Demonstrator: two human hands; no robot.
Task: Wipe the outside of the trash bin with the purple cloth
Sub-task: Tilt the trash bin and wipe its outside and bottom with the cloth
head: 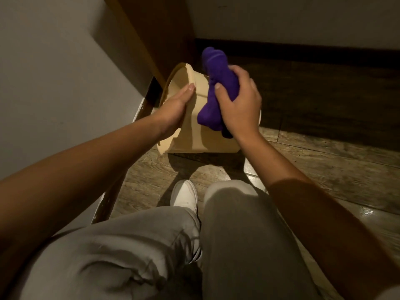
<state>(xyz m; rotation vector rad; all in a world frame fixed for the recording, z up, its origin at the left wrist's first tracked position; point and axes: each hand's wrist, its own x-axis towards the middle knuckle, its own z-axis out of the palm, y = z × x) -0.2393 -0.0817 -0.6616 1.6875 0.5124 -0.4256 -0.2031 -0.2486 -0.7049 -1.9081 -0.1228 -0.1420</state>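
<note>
A cream plastic trash bin [194,137] lies tipped on its side on the wooden floor, its open mouth facing left. My left hand [173,109] grips the bin's rim, fingers reaching inside the mouth. My right hand [240,102] is closed around a bunched purple cloth [214,87], which rests against the bin's upper outer wall. One end of the cloth sticks up past my fingers, the other hangs down over the bin's side.
A white wall [54,72] stands close on the left and a wooden door frame [155,35] rises behind the bin. Dark skirting [303,53] runs along the back wall. My knees in grey trousers and a white shoe [185,195] are just below the bin.
</note>
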